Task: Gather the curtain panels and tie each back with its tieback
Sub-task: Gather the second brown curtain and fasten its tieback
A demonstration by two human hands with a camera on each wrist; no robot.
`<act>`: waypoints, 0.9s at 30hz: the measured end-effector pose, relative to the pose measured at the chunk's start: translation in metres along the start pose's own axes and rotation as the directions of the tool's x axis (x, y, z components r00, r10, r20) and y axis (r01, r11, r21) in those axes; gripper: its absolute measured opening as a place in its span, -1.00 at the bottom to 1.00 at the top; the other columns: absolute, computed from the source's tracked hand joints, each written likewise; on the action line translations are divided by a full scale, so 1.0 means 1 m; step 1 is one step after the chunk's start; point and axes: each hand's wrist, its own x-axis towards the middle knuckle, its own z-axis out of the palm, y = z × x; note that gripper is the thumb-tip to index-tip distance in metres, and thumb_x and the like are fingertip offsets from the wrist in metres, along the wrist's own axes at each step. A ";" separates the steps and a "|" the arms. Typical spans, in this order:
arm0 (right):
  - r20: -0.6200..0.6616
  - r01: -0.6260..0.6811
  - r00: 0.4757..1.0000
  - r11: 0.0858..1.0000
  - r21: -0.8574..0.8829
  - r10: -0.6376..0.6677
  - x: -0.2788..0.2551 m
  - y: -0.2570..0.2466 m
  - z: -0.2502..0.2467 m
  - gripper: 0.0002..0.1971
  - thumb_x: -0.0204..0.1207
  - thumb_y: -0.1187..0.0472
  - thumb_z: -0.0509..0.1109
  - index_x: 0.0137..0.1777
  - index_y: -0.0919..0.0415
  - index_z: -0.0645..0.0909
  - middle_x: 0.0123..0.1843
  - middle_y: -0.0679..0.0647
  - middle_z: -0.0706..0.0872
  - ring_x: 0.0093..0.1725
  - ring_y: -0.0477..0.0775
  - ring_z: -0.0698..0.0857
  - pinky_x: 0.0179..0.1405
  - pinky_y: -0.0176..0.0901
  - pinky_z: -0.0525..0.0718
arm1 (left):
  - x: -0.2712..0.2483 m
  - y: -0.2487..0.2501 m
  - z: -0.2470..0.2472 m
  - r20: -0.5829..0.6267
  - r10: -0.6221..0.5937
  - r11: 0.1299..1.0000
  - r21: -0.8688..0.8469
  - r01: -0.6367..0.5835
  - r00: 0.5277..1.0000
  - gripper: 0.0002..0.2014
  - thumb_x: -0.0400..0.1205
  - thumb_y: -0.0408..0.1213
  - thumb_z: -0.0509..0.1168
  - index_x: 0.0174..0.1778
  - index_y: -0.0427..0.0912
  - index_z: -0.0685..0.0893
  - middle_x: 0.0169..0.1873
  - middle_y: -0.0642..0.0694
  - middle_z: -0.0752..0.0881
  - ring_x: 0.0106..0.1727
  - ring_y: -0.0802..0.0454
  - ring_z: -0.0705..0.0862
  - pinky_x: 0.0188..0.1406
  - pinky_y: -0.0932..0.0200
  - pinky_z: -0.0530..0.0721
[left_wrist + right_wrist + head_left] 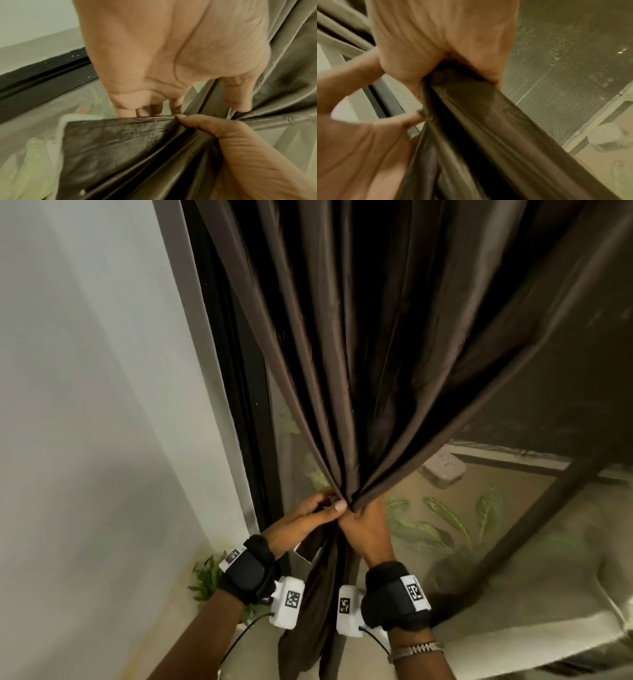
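A dark brown curtain panel hangs from above and is drawn into one bunch at waist height. My left hand grips the bunch from the left, its thumb lying across the folds. My right hand is wrapped round the same bunch from the right, touching the left hand. In the left wrist view, the left fingers reach behind the folds. The right wrist view shows the right hand closed round the gathered cloth. Below the hands the curtain tail hangs loose. I cannot make out a tieback.
A white wall stands on the left beside the black window frame. Behind the curtain is a mesh screen with leafy plants beyond. A small green plant sits on the floor. Pale fabric lies at lower right.
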 end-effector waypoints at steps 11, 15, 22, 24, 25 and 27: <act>0.034 -0.028 0.999 0.996 0.083 0.026 0.007 0.008 -0.008 -0.75 0.73 0.40 0.35 0.27 0.16 0.76 0.20 0.02 0.78 0.29 -0.09 0.68 0.21 -0.24 0.58 | -0.020 -0.045 0.004 -0.513 0.238 0.933 0.356 -0.047 0.825 -0.85 0.67 -0.20 0.57 0.08 0.08 0.78 0.02 0.14 0.80 0.08 0.24 0.76 0.16 0.18 0.73; 0.093 -0.071 0.994 0.992 0.103 0.061 0.008 0.008 -0.006 -0.74 0.77 0.32 0.35 0.37 0.12 0.72 0.28 0.02 0.74 0.38 0.00 0.65 0.38 -0.04 0.58 | -0.026 -0.038 0.005 -0.481 0.161 0.956 0.292 -0.016 0.862 -0.82 0.67 -0.27 0.55 0.07 0.11 0.77 -0.14 0.01 0.77 -0.11 0.12 0.73 0.04 0.17 0.72; 0.227 -0.180 0.964 0.971 0.160 0.142 0.004 0.006 -0.010 -0.74 0.78 0.16 0.42 0.43 -0.03 0.68 0.41 -0.04 0.74 0.49 0.01 0.65 0.55 0.02 0.57 | -0.027 -0.038 0.015 -0.366 0.050 0.979 0.204 0.028 0.929 -0.83 0.67 -0.39 0.42 0.11 -0.06 0.71 -0.42 0.23 0.61 -0.27 0.08 0.61 -0.10 0.14 0.62; 0.264 -0.193 0.952 0.973 0.129 0.154 0.002 0.006 -0.013 -0.72 0.78 0.15 0.42 0.44 -0.08 0.66 0.43 -0.05 0.72 0.52 0.05 0.63 0.63 0.10 0.53 | -0.028 -0.037 0.017 -0.344 0.055 0.974 0.224 0.025 0.937 -0.89 0.66 -0.36 0.40 0.03 -0.08 0.73 -0.44 0.19 0.57 -0.30 0.05 0.57 -0.14 0.12 0.59; 0.275 -0.194 0.949 0.974 0.114 0.157 0.001 0.006 -0.014 -0.72 0.78 0.17 0.41 0.42 -0.09 0.66 0.42 -0.05 0.72 0.53 0.06 0.62 0.64 0.11 0.53 | -0.027 -0.037 0.018 -0.319 0.049 0.971 0.236 0.029 0.947 -0.91 0.65 -0.33 0.40 0.02 -0.07 0.73 -0.42 0.12 0.57 -0.30 0.04 0.58 -0.13 0.09 0.59; 0.285 -0.188 0.946 0.977 0.097 0.153 -0.001 0.006 -0.015 -0.71 0.78 0.25 0.38 0.44 0.01 0.70 0.39 -0.02 0.72 0.53 0.09 0.63 0.58 0.04 0.54 | -0.028 -0.035 0.020 -0.248 0.028 0.965 0.258 0.039 0.968 -0.85 0.61 -0.20 0.37 0.07 -0.05 0.74 -0.35 -0.04 0.63 -0.27 -0.05 0.63 -0.07 0.00 0.66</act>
